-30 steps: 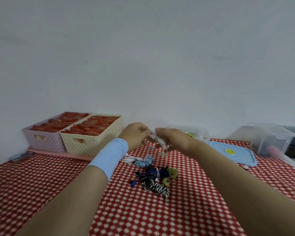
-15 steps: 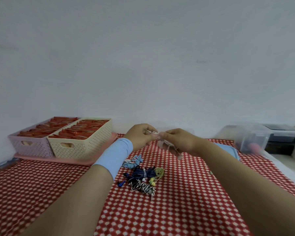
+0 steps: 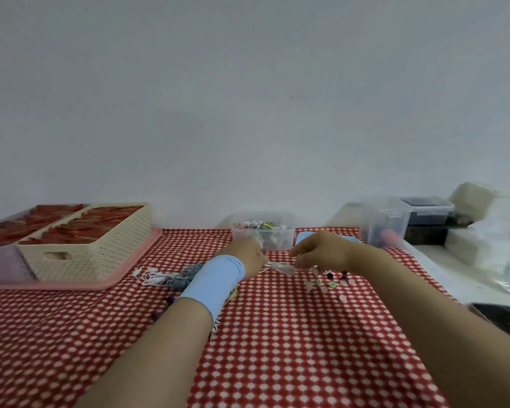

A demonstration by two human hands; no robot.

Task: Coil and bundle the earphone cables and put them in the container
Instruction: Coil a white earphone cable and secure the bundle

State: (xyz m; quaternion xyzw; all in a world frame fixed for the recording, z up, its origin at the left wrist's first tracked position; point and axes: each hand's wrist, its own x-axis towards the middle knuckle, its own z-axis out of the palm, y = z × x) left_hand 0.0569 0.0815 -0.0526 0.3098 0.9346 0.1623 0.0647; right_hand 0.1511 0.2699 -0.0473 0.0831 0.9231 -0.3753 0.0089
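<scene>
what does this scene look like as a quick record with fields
surface: checked cloth
left hand: holds one end of a white cable bundle
right hand: fingers at the bundle's other end
container: clear, open, behind the hands, coiled cables inside
loose cables: white and blue-grey, left of the left wrist
small clips: scattered under the right hand
lid: blue, right of the container
baskets: far left, on a pink tray
</scene>
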